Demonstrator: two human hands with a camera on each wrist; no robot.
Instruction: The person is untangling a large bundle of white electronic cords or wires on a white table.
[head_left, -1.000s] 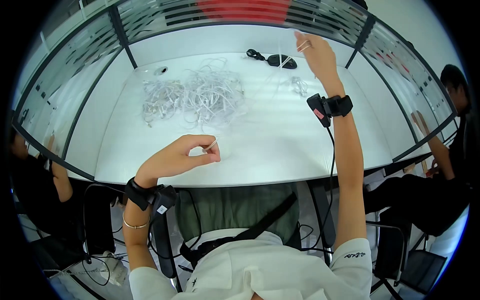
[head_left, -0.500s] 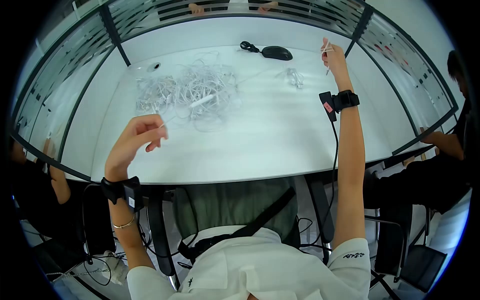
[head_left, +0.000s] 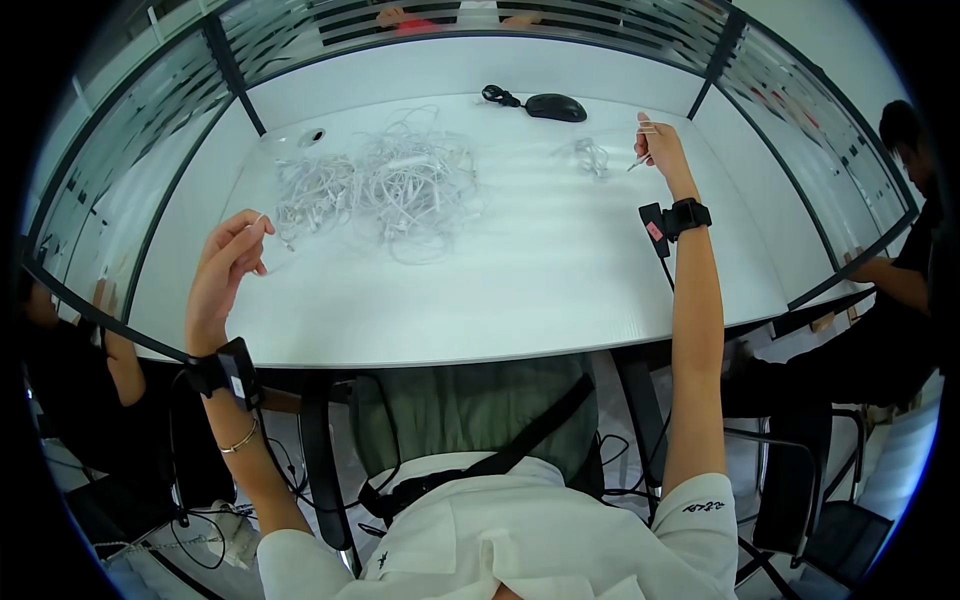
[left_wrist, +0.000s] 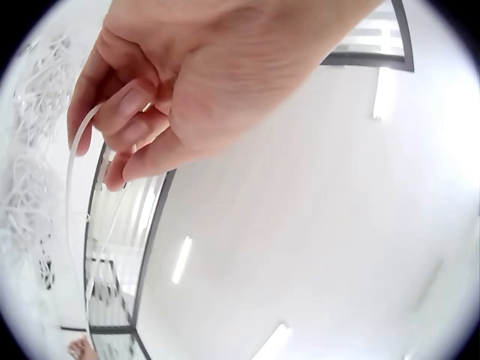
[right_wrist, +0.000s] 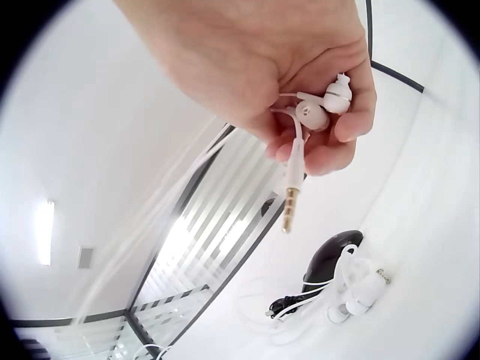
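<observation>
Upper right, head view: earphones [right_wrist: 312, 116], gripped by my right hand [head_left: 661, 148]. Mid-left: cord [left_wrist: 71, 166], held by my left hand [head_left: 222, 262].

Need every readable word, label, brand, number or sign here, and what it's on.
Nothing legible.
Right sleeve: dark lettering, too small to read.
Shirt front: small dark mark, too small to tell whether it's text.
Right wrist camera: pink label, unreadable.
Left wrist camera: white label, unreadable.
Earphones, computer mouse: no text visible.
</observation>
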